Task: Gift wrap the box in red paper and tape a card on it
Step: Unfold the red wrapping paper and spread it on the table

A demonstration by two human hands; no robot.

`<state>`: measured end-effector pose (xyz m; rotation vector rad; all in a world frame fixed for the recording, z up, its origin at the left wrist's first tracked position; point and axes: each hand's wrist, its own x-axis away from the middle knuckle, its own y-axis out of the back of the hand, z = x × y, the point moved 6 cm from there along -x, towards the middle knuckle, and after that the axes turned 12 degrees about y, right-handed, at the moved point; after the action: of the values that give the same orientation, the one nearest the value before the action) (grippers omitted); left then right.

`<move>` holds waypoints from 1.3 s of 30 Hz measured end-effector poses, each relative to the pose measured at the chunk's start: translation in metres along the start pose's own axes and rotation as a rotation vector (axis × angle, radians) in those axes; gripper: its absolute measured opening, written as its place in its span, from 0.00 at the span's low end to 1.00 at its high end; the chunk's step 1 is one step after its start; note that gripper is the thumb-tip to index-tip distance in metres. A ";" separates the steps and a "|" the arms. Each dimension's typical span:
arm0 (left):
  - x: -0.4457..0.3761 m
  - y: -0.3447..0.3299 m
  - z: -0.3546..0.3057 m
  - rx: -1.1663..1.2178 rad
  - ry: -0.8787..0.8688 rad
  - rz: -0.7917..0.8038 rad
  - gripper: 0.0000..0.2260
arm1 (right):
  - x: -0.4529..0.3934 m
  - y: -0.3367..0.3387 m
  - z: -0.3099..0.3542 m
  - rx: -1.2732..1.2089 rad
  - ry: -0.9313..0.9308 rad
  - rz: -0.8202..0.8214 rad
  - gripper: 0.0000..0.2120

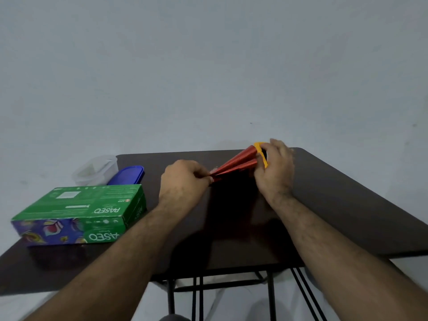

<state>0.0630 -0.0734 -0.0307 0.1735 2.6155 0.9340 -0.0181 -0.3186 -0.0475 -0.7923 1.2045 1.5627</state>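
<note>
On a dark table [335, 205] set against a pale wall [208, 54], both of the person's hands were raised slightly above the far half of the tabletop. The left hand [185, 181] had its fingers curled inward and pinched the narrow end of a roll of red paper [234, 166], the pinch lying at the hand's right edge. The roll widened toward the right and appeared as two red folds or tubes lying one over the other. The right hand [275, 167] was curled round the wide end of the roll, and the same grip enclosed a yellow object [262, 156] pressed against that end; what the yellow object was could not be told, since the fingers covered most of it. The box [78, 213], green with a blue patterned side and printed lettering, lay flat and unwrapped on the left part of the table, well apart from the paper and untouched by either hand. Behind the box, near the table's far left corner, lay a blue lid [128, 176], and just beside it, to the left, a clear plastic container [97, 169]. Black metal legs [196, 297] showed beneath the near edge of the table.
</note>
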 end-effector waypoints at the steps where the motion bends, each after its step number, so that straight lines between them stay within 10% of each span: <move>1: -0.004 0.005 0.003 0.087 0.044 -0.007 0.03 | -0.001 0.003 0.013 -0.056 0.060 -0.016 0.12; 10: -0.023 0.024 0.006 0.853 0.282 0.096 0.03 | -0.012 0.006 0.047 -0.573 -0.168 0.170 0.17; 16: -0.043 0.042 0.013 0.775 0.325 0.103 0.01 | -0.047 0.018 0.052 -0.579 -0.110 0.248 0.16; 21: -0.024 0.077 -0.022 0.242 -0.219 -0.282 0.26 | -0.086 0.028 0.078 -0.511 -0.034 0.292 0.15; 26: -0.008 0.072 -0.075 0.016 -0.296 -0.109 0.45 | -0.120 0.034 0.129 -0.374 0.212 0.418 0.17; 33: -0.026 0.091 -0.101 -0.033 -0.129 -0.095 0.08 | -0.139 0.043 0.155 -0.415 0.249 0.487 0.23; 39: -0.059 0.103 -0.072 0.430 0.088 0.026 0.06 | -0.128 0.064 0.138 0.014 0.344 0.387 0.46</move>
<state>0.0909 -0.0497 0.1040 0.2797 2.8695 0.3814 -0.0295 -0.2287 0.1291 -0.8797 1.6967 1.7700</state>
